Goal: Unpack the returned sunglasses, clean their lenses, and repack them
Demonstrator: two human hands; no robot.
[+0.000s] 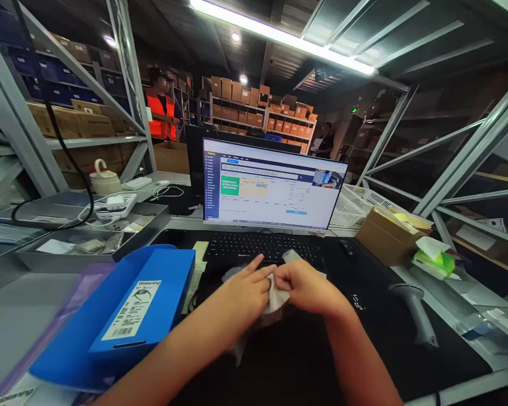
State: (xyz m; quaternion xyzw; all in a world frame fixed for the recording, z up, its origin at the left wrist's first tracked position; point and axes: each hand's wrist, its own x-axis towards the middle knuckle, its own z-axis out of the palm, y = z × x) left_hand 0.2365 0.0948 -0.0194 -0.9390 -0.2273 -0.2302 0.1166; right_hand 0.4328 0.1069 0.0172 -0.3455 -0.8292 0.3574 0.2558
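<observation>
A pale, zigzag-edged piece (278, 299) is held between the two hands, above the black mat (389, 332) and just in front of the keyboard (258, 246). It is pinched by the curled fingers of the right hand (305, 286); its left side is met by the left hand (249, 286), one finger of which is held out, though whether the piece is clasped there cannot be told. A blue box (141, 299) bearing a printed white label (133, 310) is seen left of the left forearm. Beyond the keyboard a lit monitor (271, 189) is placed, and a grey scanner (417, 310) is laid at the right.
</observation>
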